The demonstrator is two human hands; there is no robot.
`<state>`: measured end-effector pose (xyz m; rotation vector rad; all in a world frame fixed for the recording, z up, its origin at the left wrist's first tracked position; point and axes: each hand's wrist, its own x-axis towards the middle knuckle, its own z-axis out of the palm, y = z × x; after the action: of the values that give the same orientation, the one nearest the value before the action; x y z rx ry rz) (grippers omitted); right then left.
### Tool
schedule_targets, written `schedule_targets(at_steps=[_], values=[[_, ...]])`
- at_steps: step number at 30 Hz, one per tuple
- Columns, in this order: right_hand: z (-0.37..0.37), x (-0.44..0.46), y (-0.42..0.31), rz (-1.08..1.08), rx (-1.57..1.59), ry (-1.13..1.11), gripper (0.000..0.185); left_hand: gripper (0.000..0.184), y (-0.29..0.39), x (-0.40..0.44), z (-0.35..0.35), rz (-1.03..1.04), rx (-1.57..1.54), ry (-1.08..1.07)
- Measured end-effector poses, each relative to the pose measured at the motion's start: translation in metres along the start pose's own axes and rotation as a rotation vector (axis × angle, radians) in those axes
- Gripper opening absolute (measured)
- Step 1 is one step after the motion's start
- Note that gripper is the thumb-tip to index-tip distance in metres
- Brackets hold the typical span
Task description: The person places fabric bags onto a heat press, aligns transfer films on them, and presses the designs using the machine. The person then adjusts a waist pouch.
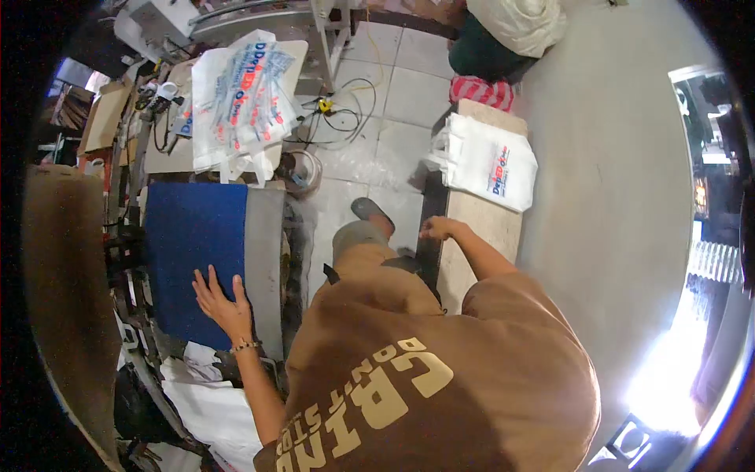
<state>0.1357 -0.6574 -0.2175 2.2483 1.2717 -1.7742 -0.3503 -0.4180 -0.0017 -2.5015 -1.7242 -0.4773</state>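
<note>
My left hand [224, 307] lies with fingers spread on a blue flat pad [197, 244], which sits on a grey platform at the left. A bracelet circles that wrist. My right hand [440, 228] hovers by the edge of a narrow wooden bench [476, 240], its fingers curled in and nothing visible in them. Farther along this bench rests a stack of white printed bags [495, 165]. Beyond the blue pad, more white bags with blue and red print [244, 102] are fanned out in a loose pile on a board.
White sheets or bags [208, 409] lie below the pad at lower left. A brown cardboard panel [63, 299] stands at far left. Cables [346, 110] cross the tiled floor [401, 86]. A red-striped bundle [481, 93] and a pale sack [523, 23] sit beyond the bench.
</note>
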Motion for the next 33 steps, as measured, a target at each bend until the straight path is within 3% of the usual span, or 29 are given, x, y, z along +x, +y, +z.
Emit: schedule_targets(at_steps=[3,9,12,13,15,18,21,23,24,25,28,29,30,31,33], values=[[-0.002,0.007,0.002,0.024,0.057,0.024,0.036,0.066,0.009,0.005,-0.003,-0.098,0.013,-0.073],[-0.007,0.031,0.019,-0.031,0.101,-0.026,0.035,0.07,0.035,0.057,-0.004,-0.124,-0.022,0.054],[-0.021,0.032,0.023,-0.056,0.094,-0.048,0.032,0.072,0.03,0.074,0.032,-0.173,0.083,0.102],[-0.027,0.028,0.023,-0.06,0.111,-0.056,0.031,0.074,0.04,0.075,0.033,-0.203,0.215,-0.034],[-0.042,0.027,0.027,-0.06,0.118,-0.062,0.031,0.074,0.047,0.079,0.028,-0.227,0.211,-0.057],[-0.048,0.028,0.034,-0.379,-0.09,0.02,0.032,0.073,0.047,0.081,0.025,-0.24,0.2,-0.094],[-0.061,0.027,0.044,-0.149,0.185,-0.02,0.034,0.073,0.051,0.081,0.025,-0.286,0.185,-0.105],[-0.067,0.034,0.05,0.021,0.201,-0.059,0.033,0.073,0.052,0.082,0.025,-0.283,0.184,-0.098],[-0.068,0.04,0.058,0.014,0.192,-0.064,0.033,0.073,0.051,0.082,0.024,-0.277,0.188,-0.099],[-0.072,0.046,0.065,-0.166,0.074,-0.052,0.03,0.073,0.052,0.082,0.023,-0.289,0.195,-0.094],[-0.097,0.087,0.026,-0.278,-0.178,0.17,0.028,0.074,0.054,0.084,0.02,-0.299,0.199,-0.106],[-0.111,0.099,-0.006,-0.424,-0.184,0.323,0.03,0.072,0.054,0.084,0.021,-0.288,0.182,-0.096],[-0.122,0.107,-0.062,-0.36,-0.195,0.529,0.033,0.071,0.054,0.083,0.02,-0.276,0.166,-0.091],[-0.155,0.109,-0.126,-0.523,-0.18,0.483,0.031,0.071,0.055,0.082,0.019,-0.29,0.177,-0.096],[-0.192,0.111,-0.247,-0.749,-0.117,0.611,0.027,0.072,0.057,0.084,0.017,-0.278,0.149,-0.077]])
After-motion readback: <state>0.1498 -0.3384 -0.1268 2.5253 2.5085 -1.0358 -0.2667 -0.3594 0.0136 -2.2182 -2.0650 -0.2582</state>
